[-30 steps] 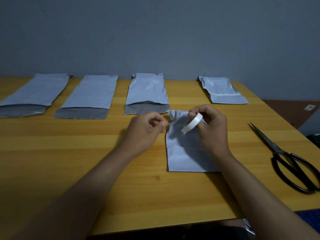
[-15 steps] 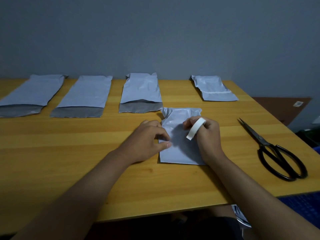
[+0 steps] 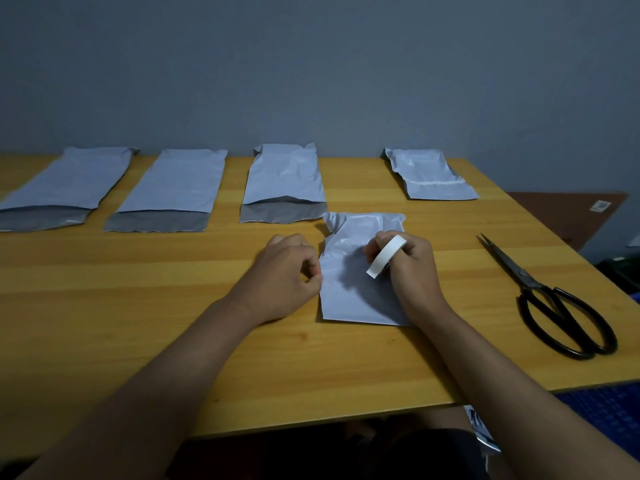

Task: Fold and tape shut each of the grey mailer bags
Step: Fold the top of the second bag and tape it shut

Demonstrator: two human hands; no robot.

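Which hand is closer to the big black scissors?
The right hand, holding the tape roll over the folded bag, sits just left of the scissors. The left hand lies farther off, beyond the bag.

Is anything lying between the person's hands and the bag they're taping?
Nothing visible. The left hand sits at the folded bag's left edge, and the right hand, holding the tape roll, rests directly on it. The scissors lie off to the right.

A plain grey-blue wall [image 3: 311,71] rises behind a yellow wooden worktop [image 3: 104,306] in dim light; at four o'clock, blue flooring [image 3: 602,410], at three o'clock, a brown surface [image 3: 554,213].
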